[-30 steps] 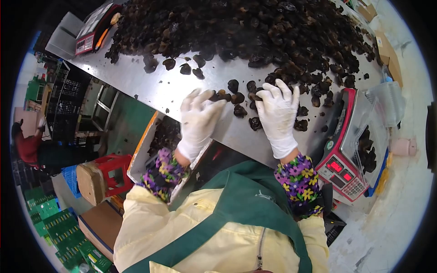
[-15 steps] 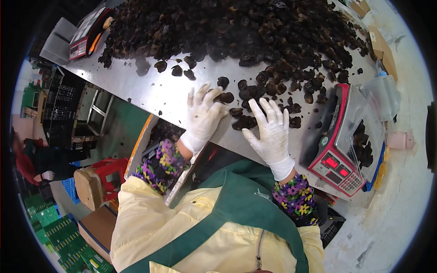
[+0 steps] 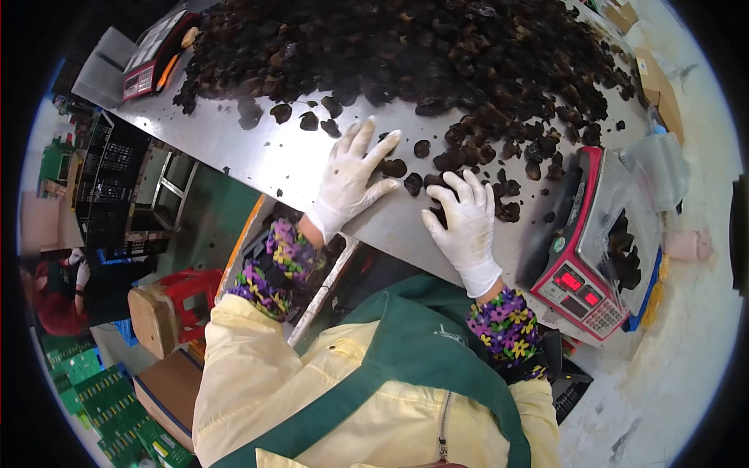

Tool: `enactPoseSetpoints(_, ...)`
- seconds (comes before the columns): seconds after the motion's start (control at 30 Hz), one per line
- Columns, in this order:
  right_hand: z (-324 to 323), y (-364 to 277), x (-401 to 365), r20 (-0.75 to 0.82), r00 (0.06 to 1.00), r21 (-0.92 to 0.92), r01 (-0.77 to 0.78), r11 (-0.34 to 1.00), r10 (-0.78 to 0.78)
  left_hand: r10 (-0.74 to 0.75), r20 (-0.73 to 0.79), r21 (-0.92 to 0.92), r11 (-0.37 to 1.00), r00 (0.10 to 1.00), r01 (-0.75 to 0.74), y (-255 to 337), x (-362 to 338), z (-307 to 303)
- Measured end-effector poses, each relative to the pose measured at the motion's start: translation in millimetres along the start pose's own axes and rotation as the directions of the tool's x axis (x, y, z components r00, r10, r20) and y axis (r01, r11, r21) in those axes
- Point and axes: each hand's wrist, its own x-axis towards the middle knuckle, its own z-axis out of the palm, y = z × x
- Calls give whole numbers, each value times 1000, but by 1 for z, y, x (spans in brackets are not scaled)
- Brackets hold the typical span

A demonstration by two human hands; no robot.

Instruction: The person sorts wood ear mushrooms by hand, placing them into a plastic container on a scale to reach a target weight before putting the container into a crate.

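Observation:
Dark, curled pieces that look like wood ear mushrooms form a large pile (image 3: 390,62) across the back of the metal table (image 3: 285,168). My left hand (image 3: 347,178), in a white glove, has its fingers spread and rests on or just above the tabletop. Close by its fingertips lies a small round mushroom piece (image 3: 394,168). My right hand (image 3: 466,226), also gloved, has bent fingers set apart over a few loose pieces in front of the pile. Its fingers partly cover a dark piece (image 3: 439,214). Nothing shows gripped in either hand.
A red scale (image 3: 573,288) with a clear tray of dark pieces (image 3: 622,249) stands to the right. Another scale (image 3: 140,78) sits at the far left corner beside an orange-handled tool (image 3: 165,74). A red stool (image 3: 191,300) and another person (image 3: 66,288) are at left.
My left hand has shifted slightly forward and its fingers have spread wider. My right hand's fingers have bent. Pieces near the front edge between the hands no longer show there.

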Motion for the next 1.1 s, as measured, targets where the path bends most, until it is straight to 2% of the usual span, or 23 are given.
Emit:
enactPoseSetpoints(0.03, 0, 3, -9, 3, 1000, -8, -8, 1000, 8, 64, 31, -17, 998, 997, -64, 2, 9, 3)
enactPoseSetpoints(0.13, -9, 5, -20, -12, 1000, -8, 5, 1000, -5, 95, 108, -31, 995, 990, -92, -1, 20, 20)
enactPoseSetpoints(0.2, -17, 3, -18, -36, 998, 64, -52, 997, 55, 84, 72, -63, 995, 994, -80, -3, 19, 22)
enactPoseSetpoints(0.27, -19, 6, -7, -13, 999, 15, -45, 999, 45, -39, 61, -133, 990, 997, 46, -6, 13, 22)
enactPoseSetpoints(0.33, -22, 6, 10, 89, 996, -6, -32, 999, 32, -64, 41, -138, 988, 997, 69, 1, 10, 16)
enactPoseSetpoints(0.4, -18, 8, 26, 132, 991, -8, -26, 1000, 27, -187, -51, -296, 941, 981, 164, 10, 10, 15)
enactPoseSetpoints(0.43, -13, 9, 32, 162, 987, -15, -12, 1000, 14, -192, -43, -316, 934, 981, 169, 12, 13, 15)
enactPoseSetpoints(0.47, -10, 10, 36, 190, 982, -22, 4, 1000, 0, -190, -45, -315, 934, 981, 166, 15, 17, 14)
enactPoseSetpoints(0.53, -8, 10, 35, 155, 988, -20, 20, 1000, -16, -122, -49, -194, 975, 991, 111, 25, 32, 8)
enactPoseSetpoints(0.6, -11, 9, 26, 120, 991, 32, 57, 998, -61, -96, -33, -158, 983, 995, 89, 17, 36, 17)
enactPoseSetpoints(0.63, -13, 7, 17, 38, 997, 53, 67, 996, -69, -62, 17, -122, 990, 998, 64, 12, 36, 21)
enactPoseSetpoints(0.67, -11, 7, 7, 39, 997, 51, 67, 996, -69, -28, 70, -88, 995, 997, 35, 10, 36, 24)
enactPoseSetpoints(0.7, -3, 10, -6, 4, 997, 82, 71, 994, -71, -93, 100, -109, 989, 991, 103, 16, 36, 18)
enactPoseSetpoints(0.87, -7, -7, -27, -92, 996, 103, 17, 995, -7, -175, 107, -111, 976, 979, 187, 24, 11, 15)
enactPoseSetpoints(0.93, -11, -15, -13, -39, 999, 95, -11, 995, 14, -181, 9, -110, 977, 983, 181, 28, 3, 12)
enactPoseSetpoints(1.03, -7, -26, 9, 81, 996, 13, -32, 999, 31, -104, 22, -56, 993, 994, 105, 28, -2, 3)
enactPoseSetpoints(1.1, -1, -27, 10, 84, 996, 8, -15, 1000, 14, -49, 57, -11, 999, 997, 50, 26, -6, 1)
